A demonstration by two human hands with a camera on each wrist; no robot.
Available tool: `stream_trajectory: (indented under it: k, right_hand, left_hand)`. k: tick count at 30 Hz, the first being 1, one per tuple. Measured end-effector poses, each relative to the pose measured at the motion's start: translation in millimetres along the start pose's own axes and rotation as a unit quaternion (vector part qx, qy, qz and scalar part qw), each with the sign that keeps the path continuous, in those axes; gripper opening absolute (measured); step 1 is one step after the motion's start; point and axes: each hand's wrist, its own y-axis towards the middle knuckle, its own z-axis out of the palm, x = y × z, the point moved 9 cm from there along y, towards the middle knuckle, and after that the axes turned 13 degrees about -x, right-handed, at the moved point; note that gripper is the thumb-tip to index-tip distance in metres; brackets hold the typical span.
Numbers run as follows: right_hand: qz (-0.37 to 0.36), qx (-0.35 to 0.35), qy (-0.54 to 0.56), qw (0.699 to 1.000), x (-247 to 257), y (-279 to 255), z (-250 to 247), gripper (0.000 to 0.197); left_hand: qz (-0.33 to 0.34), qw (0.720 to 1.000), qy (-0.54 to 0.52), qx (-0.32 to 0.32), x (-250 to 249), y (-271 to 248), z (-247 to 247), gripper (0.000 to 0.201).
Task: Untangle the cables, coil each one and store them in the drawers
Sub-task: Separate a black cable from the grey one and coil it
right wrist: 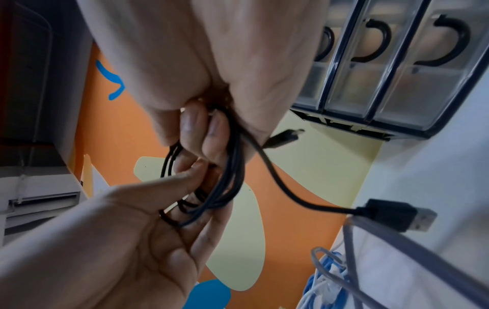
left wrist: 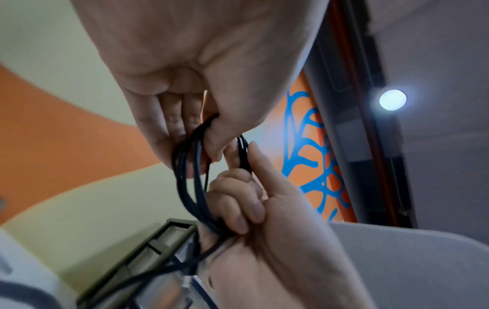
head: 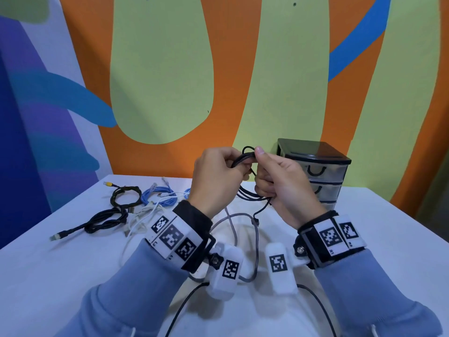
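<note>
In the right wrist view alone, USB plug (right wrist: 397, 215) dangling; both hands' fingers (right wrist: 195, 129) curled round black cable (right wrist: 230, 167).

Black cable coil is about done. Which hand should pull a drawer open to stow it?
Probably right. The drawer unit stands just beyond the right hand, all drawers closed. The left hand already grips the black cable coil and could keep it.

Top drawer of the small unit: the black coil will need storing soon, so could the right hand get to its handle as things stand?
Probably, but not right away. The top drawer is just beyond the right hand with nothing between them, yet that hand and the left hand both grip the black cable.
</note>
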Motion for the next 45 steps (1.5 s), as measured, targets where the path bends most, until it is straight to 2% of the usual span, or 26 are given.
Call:
stream_trajectory:
  k: [4, 8, 10, 12, 14, 15, 16, 18, 21, 23, 25, 27, 30, 32, 34, 36, 39, 40, 42, 45]
  right_hand:
    - [-0.034, -0.048, -0.014, 0.998, 5, 2, -8, 0.035]
    - [-0.053, -0.089, -0.029, 0.994, 12, 2, -16, 0.044]
    - [-0.051, -0.109, -0.021, 0.993, 14, 3, -23, 0.037]
    - [-0.046, -0.111, -0.017, 0.993, 14, 4, -26, 0.029]
    - [-0.055, -0.094, -0.014, 0.994, 16, 3, -23, 0.034]
    - [-0.063, -0.087, -0.016, 0.994, 17, 3, -22, 0.034]
    - [-0.071, -0.089, -0.022, 0.993, 18, 3, -22, 0.033]
    - [-0.090, -0.112, -0.042, 0.989, 20, 3, -26, 0.029]
    - [-0.117, -0.147, -0.046, 0.981, 27, 4, -38, 0.025]
    - [-0.140, -0.162, -0.064, 0.975, 31, 5, -42, 0.024]
    - [-0.163, -0.177, -0.076, 0.968, 36, 4, -44, 0.022]
    - [-0.182, -0.200, -0.082, 0.959, 38, 5, -49, 0.019]
    - [-0.187, -0.216, -0.075, 0.955, 40, 4, -52, 0.019]
    - [-0.147, -0.211, -0.012, 0.966, 36, 6, -52, 0.027]
    - [-0.085, -0.191, 0.080, 0.975, 27, 7, -44, 0.032]
    - [-0.035, -0.167, 0.160, 0.972, 17, 8, -35, 0.034]
    - [0.020, -0.146, 0.240, 0.959, 2, 11, -28, 0.036]
    - [0.033, -0.145, 0.258, 0.955, -2, 12, -27, 0.037]
    - [0.040, -0.158, 0.261, 0.952, -6, 12, -29, 0.036]
    - [0.015, -0.185, 0.229, 0.956, -5, 9, -31, 0.031]
  left_hand:
    - [-0.078, 0.991, -0.101, 0.045, 5, -2, 6, 0.003]
    - [-0.109, 0.982, -0.137, 0.069, 3, -5, 10, 0.036]
    - [-0.122, 0.969, -0.192, 0.097, -2, -9, 16, 0.042]
    - [-0.182, 0.933, -0.289, 0.115, -3, -13, 22, 0.042]
    - [-0.255, 0.880, -0.378, 0.136, -4, -21, 29, 0.045]
    - [-0.273, 0.861, -0.403, 0.147, -5, -24, 32, 0.048]
    - [-0.273, 0.857, -0.408, 0.155, -5, -25, 33, 0.052]
    - [-0.240, 0.877, -0.383, 0.166, -8, -24, 30, 0.058]
    - [-0.180, 0.920, -0.309, 0.160, -13, -21, 24, 0.054]
    - [-0.109, 0.960, -0.228, 0.120, -16, -14, 15, 0.049]
    - [-0.001, 0.993, -0.099, 0.058, -22, -8, 4, 0.045]
    - [0.082, 0.996, 0.027, 0.009, -27, -6, -2, 0.037]
    - [0.141, 0.979, 0.147, 0.002, -27, -5, -2, 0.012]
    - [0.183, 0.962, 0.202, -0.013, -28, -4, -3, 0.009]
    - [0.192, 0.957, 0.214, -0.049, -29, -4, -8, 0.010]
    - [0.154, 0.972, 0.168, -0.058, -23, -4, -8, 0.012]
    - [0.012, 1.000, 0.002, -0.014, -5, -5, 3, 0.020]
    - [-0.046, 0.996, -0.072, 0.000, -1, -6, 7, 0.024]
    - [-0.139, 0.970, -0.198, 0.023, 0, -11, 13, 0.027]
    - [-0.185, 0.941, -0.279, 0.053, -3, -15, 19, 0.023]
